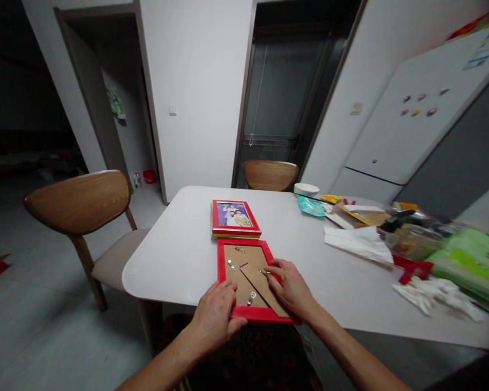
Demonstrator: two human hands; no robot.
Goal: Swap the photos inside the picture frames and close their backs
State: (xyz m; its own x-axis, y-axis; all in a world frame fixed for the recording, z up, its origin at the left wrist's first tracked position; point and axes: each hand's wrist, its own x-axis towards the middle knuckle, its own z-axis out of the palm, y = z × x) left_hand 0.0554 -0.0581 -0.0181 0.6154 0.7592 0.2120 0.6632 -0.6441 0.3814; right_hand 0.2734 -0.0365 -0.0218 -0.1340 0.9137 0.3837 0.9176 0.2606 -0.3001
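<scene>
A red picture frame (221, 266) lies face down at the table's near edge, its brown backing board (241, 282) facing up. Small metal clips sit around the board, and a dark diagonal slit outlines its stand flap. My left hand (215, 309) is closed around the lower left corner of the frame, thumb along the bottom rim. My right hand (289, 285) is curled over the right rim, fingertips at the right metal clip (264, 271). Just beyond lies a stack of frames, the top one a red frame with a photo (233, 214) facing up.
On the white table (167, 255), clutter fills the right side: a white paper sheet (358, 243), white gloves (438, 293), a green package (472, 260), a teal packet (311, 206) and a white bowl (306, 189). Wooden chairs stand left (85, 201) and at the far side (271, 175).
</scene>
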